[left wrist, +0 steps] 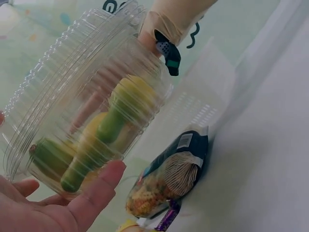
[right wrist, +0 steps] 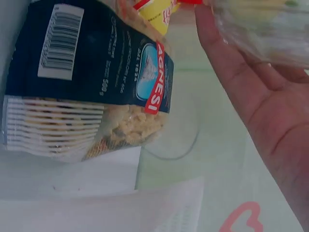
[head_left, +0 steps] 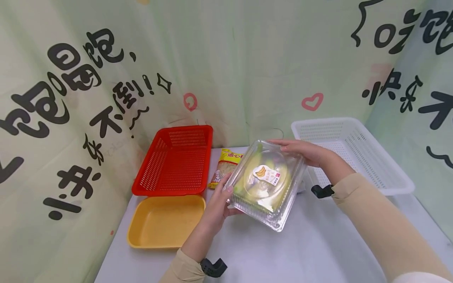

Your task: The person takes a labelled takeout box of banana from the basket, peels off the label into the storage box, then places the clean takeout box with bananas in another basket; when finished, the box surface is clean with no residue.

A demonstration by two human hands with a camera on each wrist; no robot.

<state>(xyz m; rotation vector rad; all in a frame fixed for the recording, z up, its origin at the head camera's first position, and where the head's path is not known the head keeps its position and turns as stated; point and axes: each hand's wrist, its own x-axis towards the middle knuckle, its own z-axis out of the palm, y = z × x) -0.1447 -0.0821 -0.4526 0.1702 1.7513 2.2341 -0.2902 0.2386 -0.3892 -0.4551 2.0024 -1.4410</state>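
Note:
A clear plastic clamshell box (head_left: 263, 184) with yellow and green bananas inside and a banana sticker on its lid is held tilted above the table between both hands. My left hand (head_left: 219, 202) grips its near left edge, thumb on the lid and fingers underneath. My right hand (head_left: 301, 151) holds the far right corner. In the left wrist view the box (left wrist: 91, 111) rests against my left palm (left wrist: 58, 208). The right wrist view shows my right palm (right wrist: 260, 96) touching the box's edge.
A red basket (head_left: 177, 161) and a yellow tray (head_left: 166, 220) sit at the left, a white basket (head_left: 357, 149) at the right. A yellow pasta bag (head_left: 224, 165) lies behind the box. A dark blue pasta bag (right wrist: 91, 82) lies on the table under it.

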